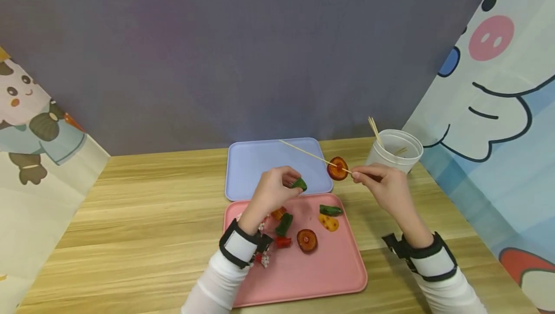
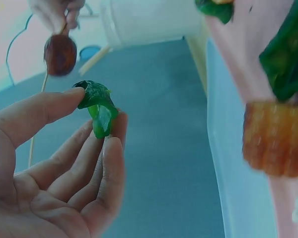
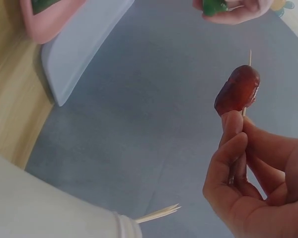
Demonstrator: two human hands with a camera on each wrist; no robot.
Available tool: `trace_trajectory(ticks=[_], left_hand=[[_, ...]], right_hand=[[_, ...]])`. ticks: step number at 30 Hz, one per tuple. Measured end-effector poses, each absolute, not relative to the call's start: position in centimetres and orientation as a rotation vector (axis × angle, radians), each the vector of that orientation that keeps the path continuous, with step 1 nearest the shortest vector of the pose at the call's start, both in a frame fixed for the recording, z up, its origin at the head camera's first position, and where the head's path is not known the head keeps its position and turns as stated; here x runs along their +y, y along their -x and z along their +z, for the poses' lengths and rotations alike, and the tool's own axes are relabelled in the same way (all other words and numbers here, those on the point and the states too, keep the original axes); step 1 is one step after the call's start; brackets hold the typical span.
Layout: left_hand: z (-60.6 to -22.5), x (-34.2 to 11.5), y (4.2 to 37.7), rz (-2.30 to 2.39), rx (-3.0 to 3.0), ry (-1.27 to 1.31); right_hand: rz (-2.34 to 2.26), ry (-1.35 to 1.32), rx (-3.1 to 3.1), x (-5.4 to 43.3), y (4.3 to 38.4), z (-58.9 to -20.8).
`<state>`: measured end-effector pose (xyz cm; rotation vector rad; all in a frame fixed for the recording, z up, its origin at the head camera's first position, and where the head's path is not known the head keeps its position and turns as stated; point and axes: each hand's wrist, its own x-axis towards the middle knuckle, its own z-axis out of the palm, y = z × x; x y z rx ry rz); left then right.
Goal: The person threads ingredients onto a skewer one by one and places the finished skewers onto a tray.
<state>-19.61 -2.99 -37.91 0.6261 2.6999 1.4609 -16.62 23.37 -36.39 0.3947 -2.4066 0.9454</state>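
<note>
My left hand [image 1: 274,186] pinches a piece of green pepper [image 2: 100,106] between thumb and fingers, above the line where the two trays meet. My right hand [image 1: 387,191] grips a thin wooden skewer [image 1: 299,148] near one end, with thumb and fingertips. A round brown mushroom cap [image 1: 336,168] is threaded on that skewer, close to the right fingertips. The skewer's long free end points left, over the blue tray [image 1: 256,160]. In the right wrist view, the pepper piece [image 3: 214,6] shows at the top, apart from the skewer tip.
On the pink tray [image 1: 321,275] lie another mushroom cap [image 1: 307,241], green pepper pieces [image 1: 284,225], a yellow slice [image 1: 328,223], a red piece [image 1: 284,242] and corn [image 2: 275,139]. Behind my right hand stands a white tub [image 1: 381,159] with several skewers [image 1: 375,130]. A grey wall panel [image 1: 260,63] closes the back.
</note>
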Motion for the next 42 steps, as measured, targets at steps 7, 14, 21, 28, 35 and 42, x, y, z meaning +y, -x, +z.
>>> trace_trajectory(ticks=[7, 14, 21, 28, 35, 42], left_hand=[[-37.7, -5.0, 20.5, 1.620, 2.601, -0.574], [-37.0, -6.6, 21.2, 1.848, 2.500, -0.526], [-36.2, -7.9, 21.4, 2.081, 2.427, -0.476], [-35.8, -8.5, 21.4, 2.283, 2.314, -0.391], [-35.3, -9.1, 21.4, 2.535, 2.072, -0.389], [-35.1, -9.7, 21.5, 2.632, 1.978, -0.409]], right_hand=[[0.970, -0.425, -2.398, 22.6, 16.5, -36.0], [0.952, -0.454, -2.408, 21.9, 16.7, -35.8], [0.978, -0.478, -2.410, 21.6, 17.0, -35.9], [1.036, -0.485, -2.420, 21.3, 17.0, -36.0], [1.001, -0.499, -2.412, 21.0, 17.2, -35.9], [1.002, -0.501, -2.407, 20.7, 17.3, -35.8]])
